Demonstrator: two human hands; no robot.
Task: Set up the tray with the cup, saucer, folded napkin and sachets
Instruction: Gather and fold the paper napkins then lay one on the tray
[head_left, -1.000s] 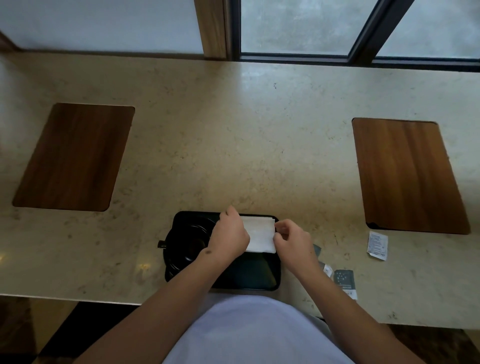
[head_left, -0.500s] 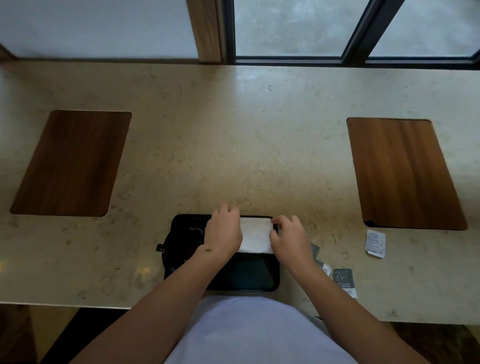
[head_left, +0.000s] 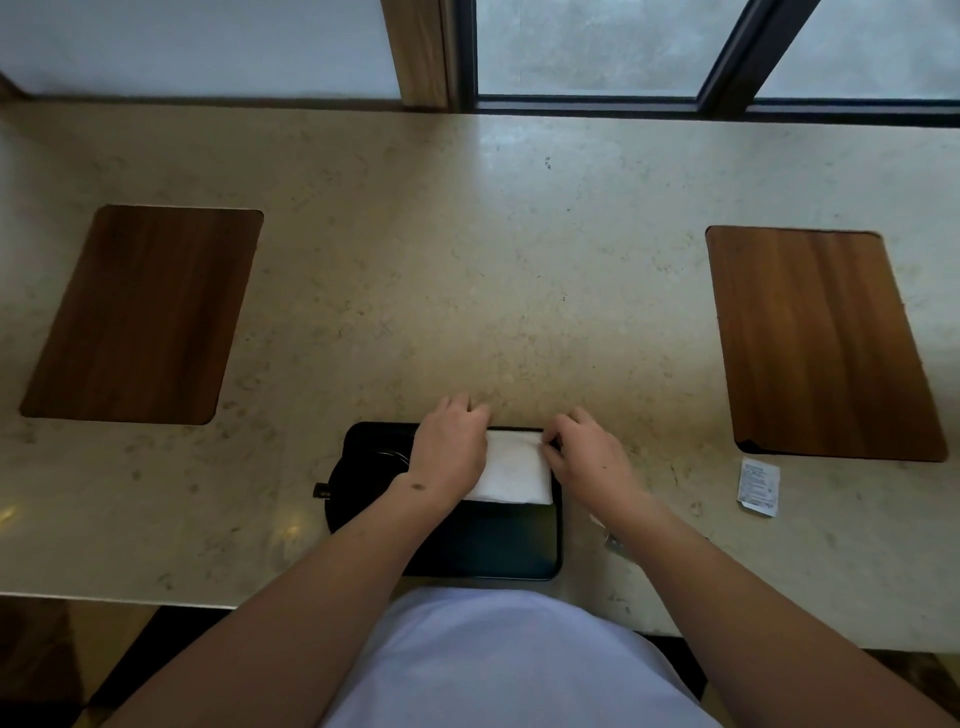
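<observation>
Stone counter (head_left: 467, 270) under you: your left hand (head_left: 449, 454) and right hand (head_left: 589, 460) pinch the napkin (head_left: 514, 475), limp and light; grip its edges over the tray (head_left: 498, 551).

A café or hotel counter — stone top (head_left: 467, 270), inset wooden mats (head_left: 140, 317), window-side.

Pale speckled stone counter (head_left: 467, 249) seen from above, lit softly by daylight. Two dark wooden rectangular panels with rounded corners set into counter: one at left (head_left: 145, 317), one at right (head_left: 821, 343). Dark-framed window (head_left: 587, 47) set along far edge, frosted grey beyond glass. Wooden post (head_left: 421, 52) placed beside window. Plain pale wall (head_left: 197, 47) seen at far left.
</observation>
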